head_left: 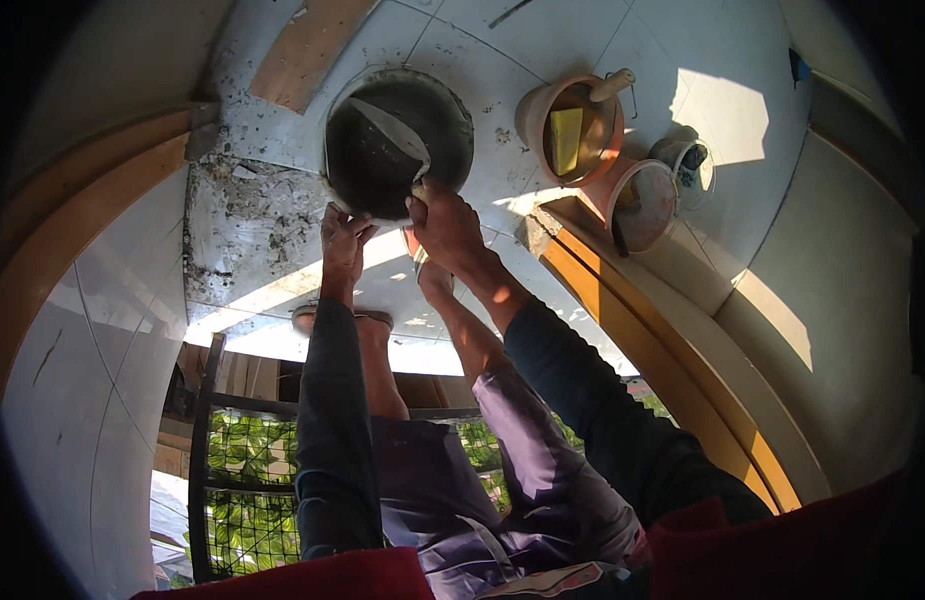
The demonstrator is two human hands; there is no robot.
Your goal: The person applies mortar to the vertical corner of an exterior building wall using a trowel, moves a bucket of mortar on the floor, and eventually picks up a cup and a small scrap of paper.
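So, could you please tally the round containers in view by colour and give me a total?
Orange: 2, the bucket with the yellow block inside and the neighbouring bucket
Grey-smeared: 1, the large bucket
Whitish: 1, the small pail
Total: 4

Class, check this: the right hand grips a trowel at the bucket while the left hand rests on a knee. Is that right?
The place of the left hand is wrong: the head view shows it holding the near rim of the bucket. The right hand does grip a trowel.
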